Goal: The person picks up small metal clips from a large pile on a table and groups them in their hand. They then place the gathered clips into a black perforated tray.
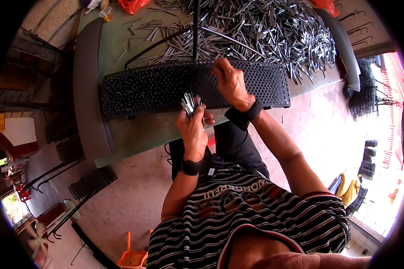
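Observation:
A bunch of slim silvery metal rods (188, 103) stands up out of my left hand (193, 132), whose fingers are closed around it. Just beyond lies a long black rack (260, 83) full of round holes. Its left part is dotted with bright rod ends, while the holes on the right side look bare. Above the right half of the rack is my right hand (233, 84), fingers curled together; whatever they pinch is hidden. Behind the rack, a big heap of loose metal rods (274, 33) spreads over the green table (134, 145).
A black metal frame (195, 36) rises behind the rack. Grey curved panels flank the table, one at left (87, 76) and one at right (343, 49). A clear cup (106, 14) sits at the far left corner. An orange plastic stool (132, 258) stands on the floor below.

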Available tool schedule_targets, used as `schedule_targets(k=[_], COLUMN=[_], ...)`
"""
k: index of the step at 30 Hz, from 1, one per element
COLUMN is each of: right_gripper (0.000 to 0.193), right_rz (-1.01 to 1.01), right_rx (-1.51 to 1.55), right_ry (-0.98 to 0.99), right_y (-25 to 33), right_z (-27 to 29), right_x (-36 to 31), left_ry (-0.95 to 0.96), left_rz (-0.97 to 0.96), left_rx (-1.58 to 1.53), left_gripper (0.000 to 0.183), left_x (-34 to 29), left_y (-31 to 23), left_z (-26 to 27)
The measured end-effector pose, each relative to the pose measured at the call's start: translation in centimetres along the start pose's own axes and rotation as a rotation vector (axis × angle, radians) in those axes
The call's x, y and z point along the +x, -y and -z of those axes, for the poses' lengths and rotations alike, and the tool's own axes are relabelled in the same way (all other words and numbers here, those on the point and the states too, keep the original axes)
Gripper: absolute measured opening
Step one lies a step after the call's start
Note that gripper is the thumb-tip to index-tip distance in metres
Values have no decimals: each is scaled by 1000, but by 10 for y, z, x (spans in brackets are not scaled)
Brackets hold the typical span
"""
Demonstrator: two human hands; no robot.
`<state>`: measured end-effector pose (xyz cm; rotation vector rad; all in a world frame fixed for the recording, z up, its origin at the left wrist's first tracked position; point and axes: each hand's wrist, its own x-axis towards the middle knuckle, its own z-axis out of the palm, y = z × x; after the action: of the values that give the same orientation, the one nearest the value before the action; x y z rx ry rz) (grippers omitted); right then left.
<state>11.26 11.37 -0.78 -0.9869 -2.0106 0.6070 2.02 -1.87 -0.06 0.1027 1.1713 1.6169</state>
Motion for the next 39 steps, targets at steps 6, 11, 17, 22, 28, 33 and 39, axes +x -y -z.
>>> schedule_targets(k=[6, 11, 17, 22, 28, 33, 39], right_gripper=[9, 23, 20, 15, 8, 13, 19], right_rz=[57, -325, -271, 104, 10, -23, -278], right_rx=[-200, 132, 44, -151, -266, -180, 232], right_ry=[41, 325, -2, 65, 62, -49, 520], right_y=[15, 43, 23, 5, -3, 12, 34], right_z=[9, 30, 23, 12, 7, 10, 28], right_x=[2, -8, -16, 6, 3, 4, -20], left_ry=[-28, -19, -21, -12, -27, -36, 9], left_rz=[4, -25, -18, -34, -39, -24, -57], left_rx=[-17, -30, -15, -25, -39, -29, -22], left_gripper=[16, 15, 15, 16, 16, 16, 16], left_x=[-2, -3, -5, -8, -6, -8, -2], left_y=[-1, -1, 2, 4, 3, -1, 7], left_z=[-1, -6, -12, -8, -3, -4, -12])
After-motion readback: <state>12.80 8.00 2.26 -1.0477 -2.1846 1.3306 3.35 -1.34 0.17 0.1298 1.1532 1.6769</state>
